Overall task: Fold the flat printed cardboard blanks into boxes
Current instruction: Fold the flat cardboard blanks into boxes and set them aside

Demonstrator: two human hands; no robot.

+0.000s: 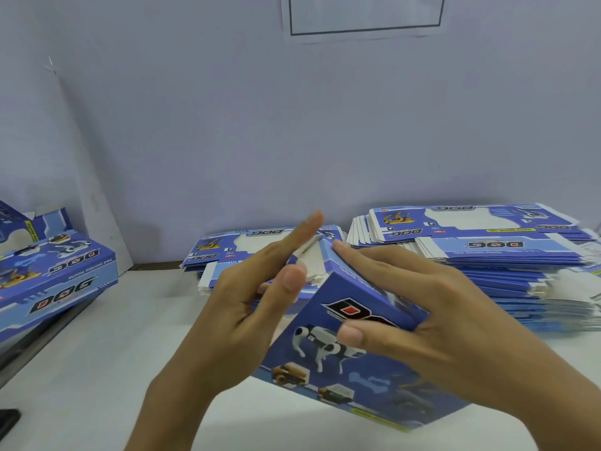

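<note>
A blue printed box (328,372) with a robot dog picture is held tilted above the white table, its open end facing up and away. My right hand (422,307) grips the box's right side, thumb on the printed front and fingers over the top edge. My left hand (260,288) is at the open end with straight fingers, the thumb pressing against a white flap (312,255). Two stacks of flat blue blanks lie behind: one at centre (227,252), a taller one at right (487,249).
Folded boxes (55,275) sit at the left edge of the table. The wall (292,125) runs close behind the stacks, with a paper sign (364,14) on it. A dark object (8,421) shows at the bottom left. White tabletop (113,353) lies in front.
</note>
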